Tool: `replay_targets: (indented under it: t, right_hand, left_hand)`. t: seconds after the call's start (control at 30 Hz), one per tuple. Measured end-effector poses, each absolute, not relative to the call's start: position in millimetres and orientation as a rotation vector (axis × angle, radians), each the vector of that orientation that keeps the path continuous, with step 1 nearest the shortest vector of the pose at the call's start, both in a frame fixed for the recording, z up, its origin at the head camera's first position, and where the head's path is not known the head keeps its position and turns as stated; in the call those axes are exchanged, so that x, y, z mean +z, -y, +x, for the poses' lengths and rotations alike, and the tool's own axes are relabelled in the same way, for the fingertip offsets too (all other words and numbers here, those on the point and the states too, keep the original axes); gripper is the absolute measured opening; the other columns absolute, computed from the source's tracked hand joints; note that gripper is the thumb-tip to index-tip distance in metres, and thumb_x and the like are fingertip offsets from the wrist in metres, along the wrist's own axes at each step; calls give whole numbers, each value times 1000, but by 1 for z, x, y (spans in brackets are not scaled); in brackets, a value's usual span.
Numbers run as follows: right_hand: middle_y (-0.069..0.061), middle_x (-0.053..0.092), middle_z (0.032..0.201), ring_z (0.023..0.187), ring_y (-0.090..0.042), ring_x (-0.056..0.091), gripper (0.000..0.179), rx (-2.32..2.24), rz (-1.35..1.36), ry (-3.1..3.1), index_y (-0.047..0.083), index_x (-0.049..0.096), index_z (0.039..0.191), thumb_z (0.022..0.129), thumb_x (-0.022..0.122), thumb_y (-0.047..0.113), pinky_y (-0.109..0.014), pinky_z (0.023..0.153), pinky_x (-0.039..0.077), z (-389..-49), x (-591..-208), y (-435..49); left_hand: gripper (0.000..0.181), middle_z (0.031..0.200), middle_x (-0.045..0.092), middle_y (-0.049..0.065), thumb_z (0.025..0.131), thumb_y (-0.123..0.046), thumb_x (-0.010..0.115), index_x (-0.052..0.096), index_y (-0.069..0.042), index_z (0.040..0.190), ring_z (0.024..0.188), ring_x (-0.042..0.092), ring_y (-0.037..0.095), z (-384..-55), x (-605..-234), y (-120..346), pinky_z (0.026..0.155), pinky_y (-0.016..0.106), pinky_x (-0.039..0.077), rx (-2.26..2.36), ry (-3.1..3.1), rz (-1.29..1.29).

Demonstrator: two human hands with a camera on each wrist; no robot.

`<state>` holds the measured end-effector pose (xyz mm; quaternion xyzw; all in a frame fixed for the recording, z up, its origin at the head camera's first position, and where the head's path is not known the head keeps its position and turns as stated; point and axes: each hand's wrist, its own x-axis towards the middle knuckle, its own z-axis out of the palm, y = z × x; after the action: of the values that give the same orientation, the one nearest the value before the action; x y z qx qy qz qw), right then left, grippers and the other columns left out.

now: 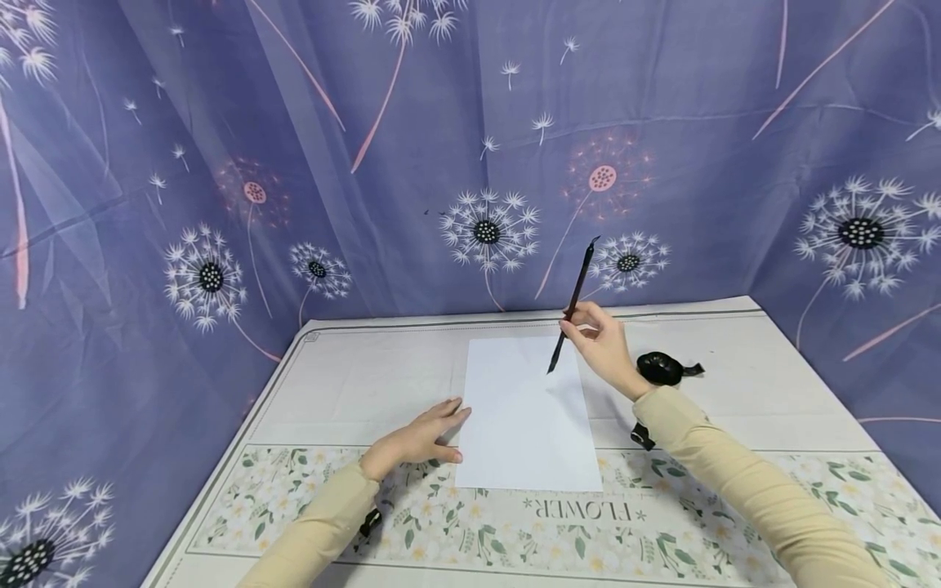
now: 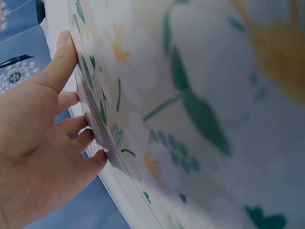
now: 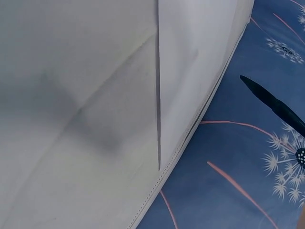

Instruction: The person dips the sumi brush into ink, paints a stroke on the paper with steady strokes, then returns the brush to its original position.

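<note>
My right hand [image 1: 604, 347] pinches a slim dark calligraphy brush [image 1: 577, 290] between thumb and fingers. The brush stands tilted, its lower pointed end over the upper right part of a white sheet of paper [image 1: 522, 433]; whether that end touches the sheet I cannot tell. In the right wrist view only one tapered end of the brush [image 3: 276, 105] shows. My left hand [image 1: 422, 434] rests at the paper's left edge with its fingers spread. The left wrist view shows this left hand [image 2: 43, 129] with extended fingers along the tablecloth and nothing gripped.
The pale tablecloth [image 1: 367, 367] has a floral band with the word FLOWER. A glossy black rounded object [image 1: 659, 368] with a short tab is beside the right wrist; a smaller black piece [image 1: 642, 436] shows below it. A purple dandelion curtain [image 1: 412, 147] hangs behind and on both sides.
</note>
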<state>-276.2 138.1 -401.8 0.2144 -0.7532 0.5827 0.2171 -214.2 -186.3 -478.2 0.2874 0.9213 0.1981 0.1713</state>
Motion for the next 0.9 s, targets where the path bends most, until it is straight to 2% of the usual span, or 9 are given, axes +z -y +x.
replay_targets:
  t: [0.47, 0.9]
  right_hand:
    - [-29, 68, 93, 81, 7, 62, 23, 1627, 570, 2120, -11, 61, 109, 89, 66, 0, -10, 73, 52, -275, -401, -132]
    - [-27, 69, 95, 85, -4, 65, 22, 1609, 617, 2129, -10, 62, 109, 89, 65, -1, -15, 75, 54, -271, -399, -124]
  left_hand:
    - [82, 161, 11, 21, 89, -38, 66, 25, -7, 153, 149, 10, 39, -214, -479, 187, 119, 56, 19, 528, -2620, 831]
    - [84, 161, 8, 22, 90, -39, 65, 23, -5, 153, 150, 9, 38, -216, -476, 185, 120, 53, 18, 485, -2603, 823]
